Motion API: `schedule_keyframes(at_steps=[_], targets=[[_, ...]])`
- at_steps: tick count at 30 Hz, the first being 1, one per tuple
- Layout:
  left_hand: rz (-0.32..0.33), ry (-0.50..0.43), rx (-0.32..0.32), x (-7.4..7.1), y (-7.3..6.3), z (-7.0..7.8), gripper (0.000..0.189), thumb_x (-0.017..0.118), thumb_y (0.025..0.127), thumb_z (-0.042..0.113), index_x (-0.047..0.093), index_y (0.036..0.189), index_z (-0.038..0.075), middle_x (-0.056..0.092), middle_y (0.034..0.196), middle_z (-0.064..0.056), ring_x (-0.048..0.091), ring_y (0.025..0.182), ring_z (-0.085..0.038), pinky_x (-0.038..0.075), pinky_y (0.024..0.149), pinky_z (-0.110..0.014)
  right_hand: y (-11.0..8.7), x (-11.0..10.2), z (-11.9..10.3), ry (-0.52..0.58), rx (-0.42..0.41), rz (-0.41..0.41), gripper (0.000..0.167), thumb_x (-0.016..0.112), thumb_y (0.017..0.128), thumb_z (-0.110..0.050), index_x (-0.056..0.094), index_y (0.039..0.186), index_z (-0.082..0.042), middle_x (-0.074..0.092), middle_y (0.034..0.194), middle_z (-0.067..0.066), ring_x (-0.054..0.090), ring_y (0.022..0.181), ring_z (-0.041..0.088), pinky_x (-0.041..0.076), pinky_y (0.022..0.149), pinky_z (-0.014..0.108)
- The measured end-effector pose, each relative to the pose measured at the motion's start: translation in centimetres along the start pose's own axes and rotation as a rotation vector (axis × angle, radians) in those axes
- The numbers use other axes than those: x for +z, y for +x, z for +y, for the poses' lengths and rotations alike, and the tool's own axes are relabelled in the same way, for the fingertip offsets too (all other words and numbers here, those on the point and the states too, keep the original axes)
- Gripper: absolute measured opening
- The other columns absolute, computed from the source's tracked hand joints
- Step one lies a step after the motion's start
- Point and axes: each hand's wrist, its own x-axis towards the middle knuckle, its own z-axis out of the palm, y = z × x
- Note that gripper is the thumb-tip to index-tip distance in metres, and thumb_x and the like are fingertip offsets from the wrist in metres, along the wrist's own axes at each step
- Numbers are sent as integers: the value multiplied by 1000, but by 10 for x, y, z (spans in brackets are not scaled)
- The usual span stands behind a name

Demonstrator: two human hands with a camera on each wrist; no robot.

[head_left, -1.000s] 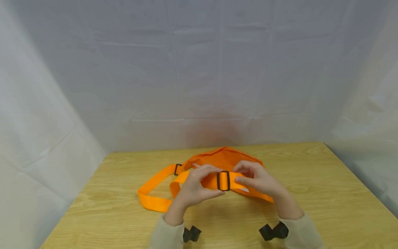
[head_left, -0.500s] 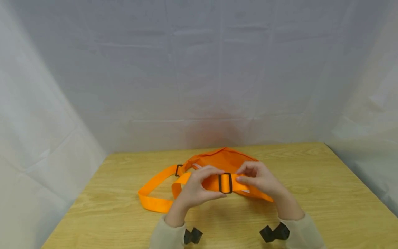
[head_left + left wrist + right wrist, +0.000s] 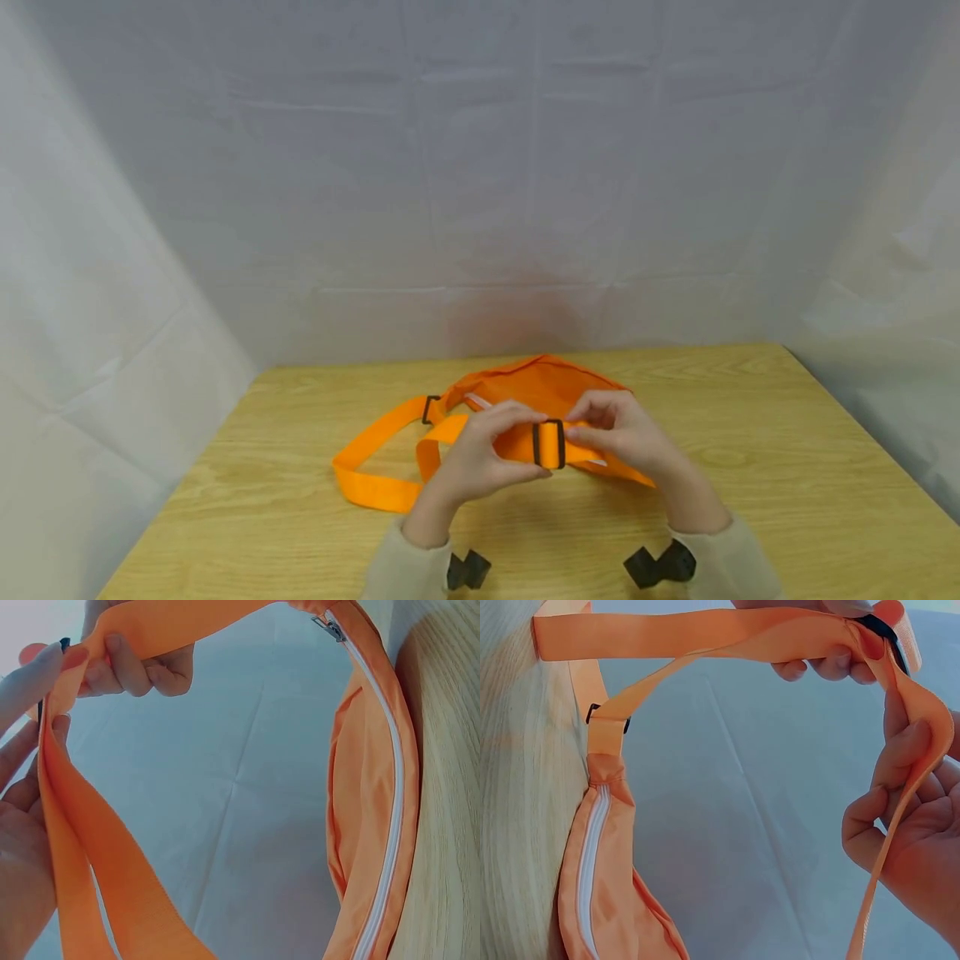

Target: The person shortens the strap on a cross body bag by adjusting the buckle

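An orange zippered waist bag (image 3: 543,383) lies on the table behind my hands, its strap (image 3: 378,493) looping out to the left. Raised in front of it is a black slide buckle (image 3: 560,444) with the orange webbing threaded through. My left hand (image 3: 471,465) pinches the buckle's left side, fingers at its top edge and thumb at the bottom. Just right of the buckle, my right hand (image 3: 628,429) pinches the webbing between thumb and fingers. In the right wrist view, the webbing bulges out through the buckle and runs down past the right fingers.
A second black buckle (image 3: 427,410) sits on the strap near the bag's left end. The bag's white zipper (image 3: 394,787) faces up in the left wrist view. The wooden table (image 3: 787,467) ends at white sheeting (image 3: 480,208) at the back and sides.
Both hands stay on the strap. My left hand and the buckle have shifted slightly right and down, bringing the buckle closer to my right fingertips. The bag lies as before.
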Motion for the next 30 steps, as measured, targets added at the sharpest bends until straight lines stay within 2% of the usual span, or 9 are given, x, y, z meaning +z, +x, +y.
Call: schedule_keyframes(at_steps=[5, 8, 10, 14, 20, 24, 30], targets=[[-12, 15, 4, 4, -5, -19, 45, 79, 63, 4, 60, 104, 0, 59, 98, -10, 54, 88, -17, 47, 74, -28, 0, 1, 1, 4, 28, -1, 7, 56, 84, 2, 51, 86, 7, 58, 69, -1, 47, 55, 5, 43, 49, 22], [-21, 24, 34, 4, -6, -23, 46, 79, 64, 6, 59, 105, 1, 59, 99, -8, 54, 89, -15, 46, 75, -27, -1, 1, 1, -18, 32, 5, 11, 58, 83, 0, 50, 85, 6, 56, 68, -3, 47, 56, 5, 43, 50, 22], [-25, 27, 50, 4, -7, -24, 46, 78, 65, 7, 59, 106, 1, 59, 99, -8, 54, 89, -15, 46, 75, -28, -1, 1, 2, -31, 31, 7, 14, 59, 83, -4, 49, 85, 6, 56, 68, -3, 47, 57, 6, 43, 51, 22], [-27, 16, 39, 4, -6, -24, 46, 79, 63, 4, 60, 105, 1, 59, 98, -8, 54, 89, -14, 46, 76, -28, -1, 1, 2, -46, 36, -4, 19, 60, 84, -10, 49, 84, 5, 54, 67, -3, 47, 57, 6, 43, 51, 23], [-32, 1, 41, 4, -6, -26, 47, 80, 60, 1, 60, 102, -3, 59, 95, -13, 54, 85, -18, 46, 75, -30, 0, 1, 1, -44, 51, -36, 14, 58, 85, -5, 49, 85, 4, 53, 66, -2, 45, 57, 6, 43, 52, 23], [-50, 13, 43, 3, -6, -26, 46, 79, 62, 4, 60, 104, 0, 59, 95, -8, 53, 84, -14, 45, 75, -28, 0, 1, 0, -37, 44, -51, 10, 58, 84, -3, 50, 85, 3, 54, 68, -1, 48, 58, 7, 46, 55, 25], [-56, 31, 22, 2, -7, -27, 46, 79, 64, 9, 60, 106, 3, 59, 96, -5, 53, 85, -12, 45, 76, -27, -1, 0, 0, -54, 57, -50, 13, 58, 85, -5, 50, 86, 5, 54, 69, 1, 47, 58, 8, 45, 53, 25]])
